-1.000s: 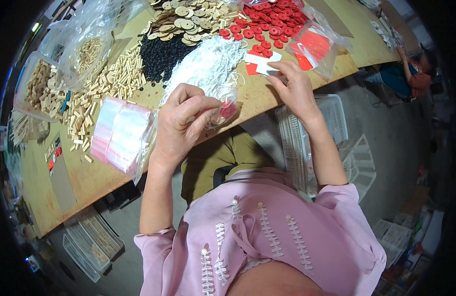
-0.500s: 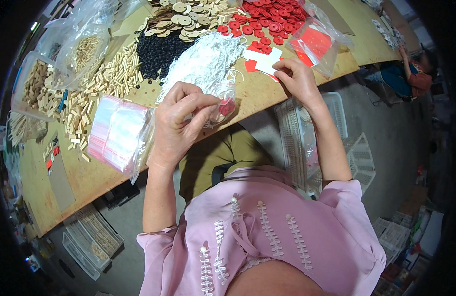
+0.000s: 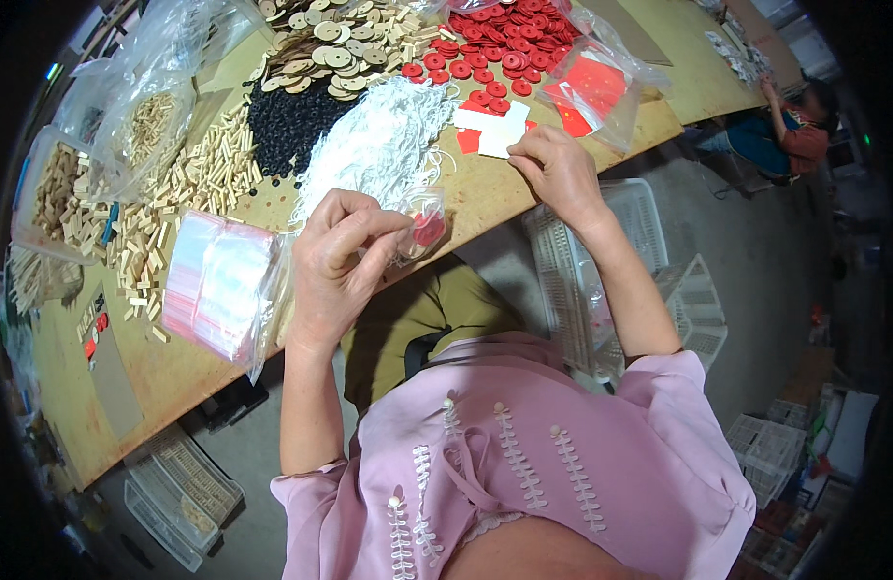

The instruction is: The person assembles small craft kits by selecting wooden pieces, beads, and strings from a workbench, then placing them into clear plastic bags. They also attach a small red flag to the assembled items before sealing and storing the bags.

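Pinched in my left hand [image 3: 345,261] is a small clear plastic bag [image 3: 429,232], with a red disc and some white string showing inside it. The fingertips grip the bag near its edge, just above the table's front edge. My right hand [image 3: 560,172] is at the small cards, thumb and forefinger closed at the near edge of a white card [image 3: 504,130]. Red cards [image 3: 469,141] lie partly under the white ones. Next to my left wrist is a stack of flat clear zip bags [image 3: 219,290]. A heap of white strings [image 3: 364,145] lies beyond my left hand.
Red discs [image 3: 514,39], wooden discs [image 3: 331,43], black beads [image 3: 297,121] and wooden sticks [image 3: 224,145] are heaped across the table. A clear bag of red cards [image 3: 596,92] lies right. White plastic baskets [image 3: 649,217] stand below the edge. Another person [image 3: 790,135] sits far right.
The whole view has shifted slightly. My right hand stays at the cards, and the white card under its fingertips sits more upright in the picture. My left hand still holds the bag.
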Tool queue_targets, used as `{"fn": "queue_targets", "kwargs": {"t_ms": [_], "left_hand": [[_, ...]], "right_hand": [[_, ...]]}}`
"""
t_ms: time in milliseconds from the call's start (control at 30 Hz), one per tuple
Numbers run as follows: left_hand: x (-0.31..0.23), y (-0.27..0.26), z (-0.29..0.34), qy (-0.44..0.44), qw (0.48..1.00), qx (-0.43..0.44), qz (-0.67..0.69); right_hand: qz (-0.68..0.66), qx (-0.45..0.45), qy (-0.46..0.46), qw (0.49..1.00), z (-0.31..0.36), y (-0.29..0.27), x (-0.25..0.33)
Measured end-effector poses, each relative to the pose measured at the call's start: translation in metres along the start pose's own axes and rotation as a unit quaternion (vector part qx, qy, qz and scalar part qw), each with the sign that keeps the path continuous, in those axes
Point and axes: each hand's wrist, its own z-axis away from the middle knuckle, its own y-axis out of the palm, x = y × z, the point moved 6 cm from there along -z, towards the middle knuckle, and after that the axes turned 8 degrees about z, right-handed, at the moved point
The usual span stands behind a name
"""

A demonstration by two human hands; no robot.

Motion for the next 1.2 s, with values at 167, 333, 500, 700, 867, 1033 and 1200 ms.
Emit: {"fn": "queue_targets", "kwargs": {"t_ms": [167, 333, 500, 700, 867, 1033, 1200], "left_hand": [[0.001, 0.0, 0.002, -0.008, 1.0, 0.004, 0.012], [0.003, 0.0, 0.003, 0.001, 1.0, -0.001, 0.017], [0.001, -0.001, 0.004, 0.004, 1.0, -0.003, 0.015], [0.004, -0.001, 0.006, -0.001, 1.0, -0.005, 0.018], [0.002, 0.001, 0.005, -0.01, 1.0, -0.007, 0.026], [0.004, 0.001, 0.004, 0.013, 1.0, -0.018, 0.012], [0.004, 0.003, -0.003, 0.007, 0.998, -0.029, 0.056]], "right_hand": [[-0.068, 0.021, 0.05, 0.996, 0.002, 0.004, -0.009], [-0.06, 0.047, 0.082, 0.994, -0.001, 0.0, -0.001], [-0.039, 0.031, 0.033, 0.998, -0.004, 0.003, -0.004], [-0.173, 0.102, 0.109, 0.973, -0.007, 0.015, -0.028], [-0.151, 0.082, 0.145, 0.974, -0.006, 0.014, -0.029], [-0.317, 0.031, 0.272, 0.908, -0.001, 0.017, -0.057], [-0.444, 0.018, 0.285, 0.849, -0.007, 0.01, -0.08]]}}
